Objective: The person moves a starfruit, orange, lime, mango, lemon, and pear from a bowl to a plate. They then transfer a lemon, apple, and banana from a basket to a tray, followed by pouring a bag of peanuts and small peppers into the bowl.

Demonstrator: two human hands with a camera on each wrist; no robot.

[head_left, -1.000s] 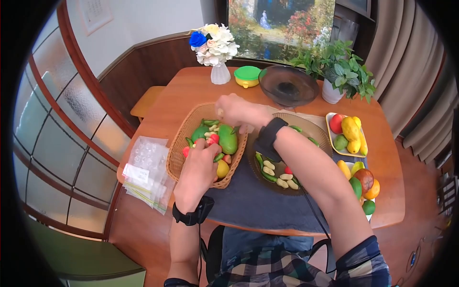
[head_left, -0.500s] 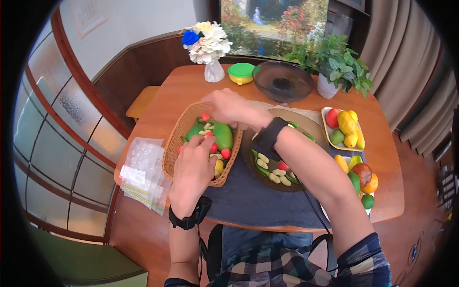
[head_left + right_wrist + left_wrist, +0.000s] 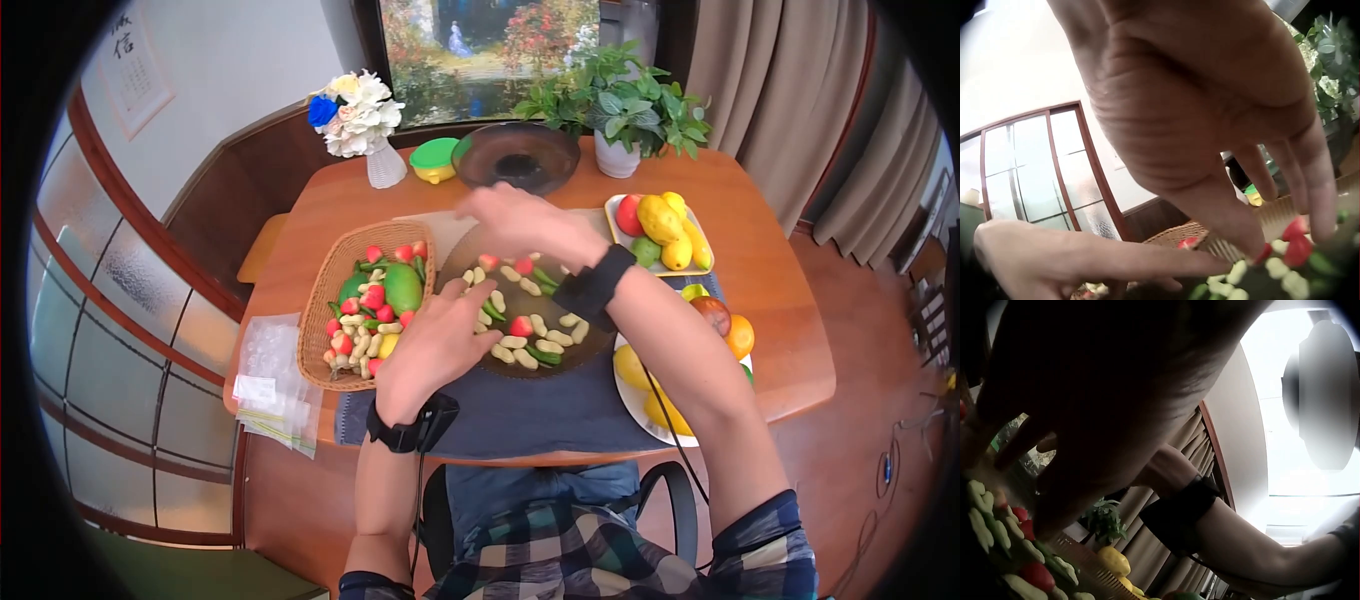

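Note:
Both hands are over the round brown glass plate (image 3: 590, 365), which holds peanuts (image 3: 558, 338), green peppers (image 3: 543, 355) and small red fruits (image 3: 521, 326). The left hand (image 3: 440, 340) reaches over its left side, fingers extended and loosely bent. The right hand (image 3: 525, 225) arches over its far side, palm down; in the right wrist view the right hand's (image 3: 1210, 112) fingers spread downward, tips beside red fruits (image 3: 1298, 250), contact unclear. Neither hand visibly holds anything. Left of the plate, the wicker basket (image 3: 308, 340) contains green mangoes (image 3: 402, 288), peanuts, peppers and red fruits.
Plastic bags (image 3: 270, 370) lie left of the basket. Fruit fills a tray (image 3: 611, 210) and a white plate (image 3: 628, 400) on the right. Behind stand a flower vase (image 3: 385, 166), a green-lidded bowl (image 3: 434, 155), a dark glass bowl (image 3: 550, 165) and a potted plant (image 3: 617, 160).
Both hands have moved right, from over the basket to over the brown plate. The basket's contents are now uncovered, and the head view has turned to the right.

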